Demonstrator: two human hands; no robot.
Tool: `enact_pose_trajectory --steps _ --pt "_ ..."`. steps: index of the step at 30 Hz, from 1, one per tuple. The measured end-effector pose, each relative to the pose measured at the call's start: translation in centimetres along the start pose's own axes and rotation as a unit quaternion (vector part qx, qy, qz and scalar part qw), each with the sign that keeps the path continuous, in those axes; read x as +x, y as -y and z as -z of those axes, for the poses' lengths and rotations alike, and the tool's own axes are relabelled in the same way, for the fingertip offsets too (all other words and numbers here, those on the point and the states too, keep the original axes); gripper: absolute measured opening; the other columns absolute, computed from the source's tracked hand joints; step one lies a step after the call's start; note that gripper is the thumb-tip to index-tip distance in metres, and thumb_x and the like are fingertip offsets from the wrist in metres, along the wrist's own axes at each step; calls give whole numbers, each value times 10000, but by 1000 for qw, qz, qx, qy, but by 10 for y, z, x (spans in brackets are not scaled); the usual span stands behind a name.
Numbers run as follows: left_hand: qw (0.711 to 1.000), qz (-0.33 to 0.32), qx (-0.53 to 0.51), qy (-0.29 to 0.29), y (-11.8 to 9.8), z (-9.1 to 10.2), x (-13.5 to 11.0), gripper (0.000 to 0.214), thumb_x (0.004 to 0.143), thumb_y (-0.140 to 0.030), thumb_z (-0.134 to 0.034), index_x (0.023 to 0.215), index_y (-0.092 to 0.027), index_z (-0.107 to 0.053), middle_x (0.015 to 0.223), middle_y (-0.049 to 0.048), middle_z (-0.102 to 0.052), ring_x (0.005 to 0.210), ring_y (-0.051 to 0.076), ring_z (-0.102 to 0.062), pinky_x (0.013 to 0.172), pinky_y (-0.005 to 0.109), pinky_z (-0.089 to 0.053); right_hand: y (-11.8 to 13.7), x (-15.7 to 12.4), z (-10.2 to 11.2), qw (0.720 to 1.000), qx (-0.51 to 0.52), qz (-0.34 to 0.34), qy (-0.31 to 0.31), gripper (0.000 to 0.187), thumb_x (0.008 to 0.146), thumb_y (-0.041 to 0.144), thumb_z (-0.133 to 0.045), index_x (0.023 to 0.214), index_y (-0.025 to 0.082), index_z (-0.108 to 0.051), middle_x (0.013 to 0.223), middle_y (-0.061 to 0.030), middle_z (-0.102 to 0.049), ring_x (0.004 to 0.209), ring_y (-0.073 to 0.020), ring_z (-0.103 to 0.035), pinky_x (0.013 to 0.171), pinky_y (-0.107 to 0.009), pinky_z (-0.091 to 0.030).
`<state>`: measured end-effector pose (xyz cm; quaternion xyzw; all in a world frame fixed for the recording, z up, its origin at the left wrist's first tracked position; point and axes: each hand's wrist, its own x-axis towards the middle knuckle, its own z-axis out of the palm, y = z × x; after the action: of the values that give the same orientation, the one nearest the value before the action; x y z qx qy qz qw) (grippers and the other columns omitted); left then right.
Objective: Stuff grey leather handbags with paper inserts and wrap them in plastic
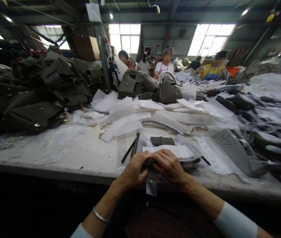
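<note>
My left hand (135, 168) and my right hand (168, 165) rest side by side at the near table edge. Their fingers are curled down and press on a white paper strip (172, 150) that lies over a dark flat leather piece in clear plastic wrap (185, 158). A small dark leather wallet-like piece (162, 141) sits just beyond my fingertips. A clear plastic flap (151, 187) hangs over the table edge between my wrists. A thin dark strap (128, 150) lies to the left of the wrapped piece.
Dark handbags (43, 96) are heaped at the left and a grey bag (167, 91) stands at the middle back. White paper sheets (135, 112) cover the table (56, 155). Grey straps and parts (254, 145) lie at the right. Several people work at the far end.
</note>
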<state>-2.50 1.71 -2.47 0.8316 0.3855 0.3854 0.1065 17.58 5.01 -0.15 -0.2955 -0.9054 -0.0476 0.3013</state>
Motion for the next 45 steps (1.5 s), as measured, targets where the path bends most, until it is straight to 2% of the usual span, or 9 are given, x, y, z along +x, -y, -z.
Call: enact_pose_trajectory --steps 3,7,12,15,18,23,31,37,45 --pt "998 38 -40 -22 -1 4 4 434 851 -124 -607 1269 -222 -543 1249 74 -661 1197 218 -599 1061 415 -468 3 3 -5 999 -20 -9 -27 67 882 222 -628 937 183 -622 867 -58 -686 848 -238 -571 804 -385 -436" --pt "995 -9 4 -100 2 -8 7 231 928 -148 -539 1130 -220 -624 1105 67 -716 1075 196 -660 935 364 -528 6 1 3 999 17 -16 -36 103 906 224 -605 996 177 -618 936 -68 -692 911 -234 -584 854 -393 -439" --pt "990 -42 56 -125 2 -14 7 206 941 -109 -492 1052 -214 -629 1034 56 -725 1058 181 -663 887 337 -522 17 -31 24 994 74 86 6 212 949 212 -557 1157 215 -600 1106 -61 -704 1085 -214 -588 992 -397 -408" --pt "990 -39 60 -124 1 -15 8 230 896 -64 -516 1046 -209 -614 1010 52 -719 1064 187 -654 905 344 -508 22 -52 18 991 51 111 49 285 976 218 -484 1241 208 -589 1213 -78 -677 1175 -232 -548 1014 -402 -392" --pt "991 -16 64 -119 1 -16 8 289 838 -16 -517 1040 -209 -592 1005 50 -710 1036 202 -654 890 357 -504 22 -60 0 995 22 89 47 323 978 220 -467 1280 184 -578 1267 -109 -649 1195 -257 -531 983 -415 -399" --pt "988 35 84 -122 -3 -20 10 331 771 1 -528 1014 -221 -561 999 32 -700 951 207 -656 817 344 -504 22 -49 -18 990 119 78 5 214 973 144 -463 1094 179 -635 1015 -71 -724 1032 -206 -606 910 -371 -431" --pt "986 53 96 -129 -1 -23 13 258 804 -42 -530 997 -213 -557 962 48 -672 915 218 -628 811 351 -499 39 -53 -10 976 215 19 -8 253 939 65 -394 944 190 -613 851 -56 -703 827 -174 -614 784 -340 -450" --pt "978 -4 180 -107 -5 -25 12 143 907 -119 -500 980 -208 -584 984 61 -675 885 210 -618 782 349 -484 42 -41 2 982 186 34 -7 252 949 83 -391 935 202 -613 788 -37 -689 752 -161 -596 763 -332 -427" --pt "985 -21 119 -120 -11 -19 2 301 903 -67 -414 1108 -206 -586 1081 59 -696 1116 218 -616 1036 444 -430 11 9 25 994 105 31 -25 211 971 164 -466 966 221 -670 840 -25 -709 852 -172 -603 855 -351 -381"
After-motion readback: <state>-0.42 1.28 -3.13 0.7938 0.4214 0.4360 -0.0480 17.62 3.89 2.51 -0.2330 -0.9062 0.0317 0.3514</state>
